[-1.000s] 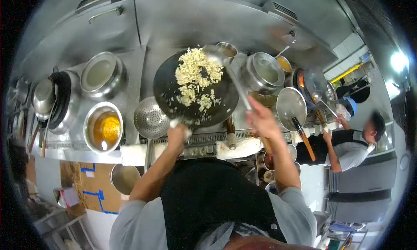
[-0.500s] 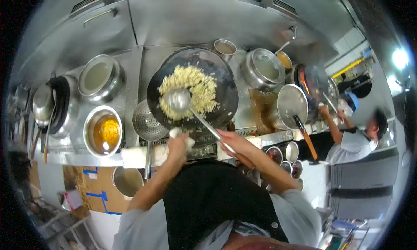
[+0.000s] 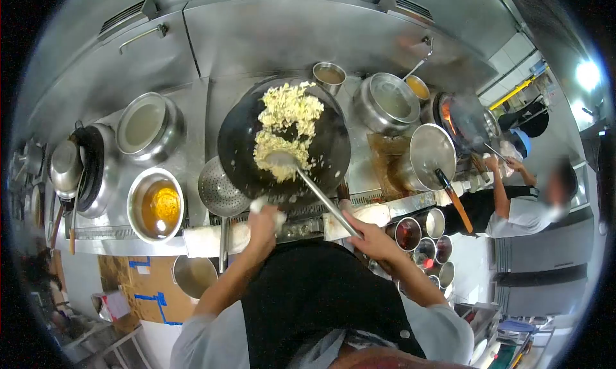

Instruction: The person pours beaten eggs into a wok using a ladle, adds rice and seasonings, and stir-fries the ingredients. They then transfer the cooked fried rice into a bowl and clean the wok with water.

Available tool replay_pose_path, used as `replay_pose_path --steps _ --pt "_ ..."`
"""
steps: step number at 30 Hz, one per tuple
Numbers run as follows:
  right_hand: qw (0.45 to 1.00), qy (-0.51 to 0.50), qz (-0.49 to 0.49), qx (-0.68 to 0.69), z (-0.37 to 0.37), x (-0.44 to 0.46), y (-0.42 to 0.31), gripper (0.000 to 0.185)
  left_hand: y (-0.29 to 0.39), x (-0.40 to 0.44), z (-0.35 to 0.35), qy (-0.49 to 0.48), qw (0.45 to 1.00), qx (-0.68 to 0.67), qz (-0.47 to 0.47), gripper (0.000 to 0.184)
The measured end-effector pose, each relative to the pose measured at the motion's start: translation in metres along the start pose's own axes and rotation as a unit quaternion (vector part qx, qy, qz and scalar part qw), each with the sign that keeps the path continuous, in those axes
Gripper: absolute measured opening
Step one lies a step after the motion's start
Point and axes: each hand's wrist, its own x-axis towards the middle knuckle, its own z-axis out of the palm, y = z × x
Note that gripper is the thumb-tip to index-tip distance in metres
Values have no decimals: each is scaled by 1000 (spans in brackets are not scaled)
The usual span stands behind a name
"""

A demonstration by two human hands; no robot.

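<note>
ladle (image 3: 324, 198) gripped in right hand (image 3: 371, 235); long axis slanted forward-left from that grip, head in food (image 3: 292, 105) in wok (image 3: 236, 141); cloth (image 3: 258, 205) clenched by left hand (image 3: 262, 226), nearer hand, at near rim.

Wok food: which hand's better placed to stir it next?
Right, likely: the right hand holds the ladle, its bowl at the food in the wok. The left hand is at the wok's near rim with a white cloth.
</note>
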Motion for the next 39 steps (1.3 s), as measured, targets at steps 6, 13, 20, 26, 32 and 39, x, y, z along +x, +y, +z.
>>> replay_pose_path --steps 6,13,20,26,32,39 --pt "986 -26 153 -65 7 105 21 72 -24 92 30 -16 999 -14 33 18" --pt "970 119 153 148 -129 48 -99 64 -11 74 20 -7 997 -79 -9 16" --pt "767 -8 215 605 3 169 35 24 -47 169 26 -20 992 79 99 14" --pt "878 -129 164 431 29 98 -31 55 8 21 13 -2 998 -47 -31 21" --pt "994 -64 -28 -79 -45 71 126 66 13 70 22 -13 999 -31 -9 28" --pt "986 105 31 -124 28 63 13 76 -3 6 -24 -10 999 10 -35 20"
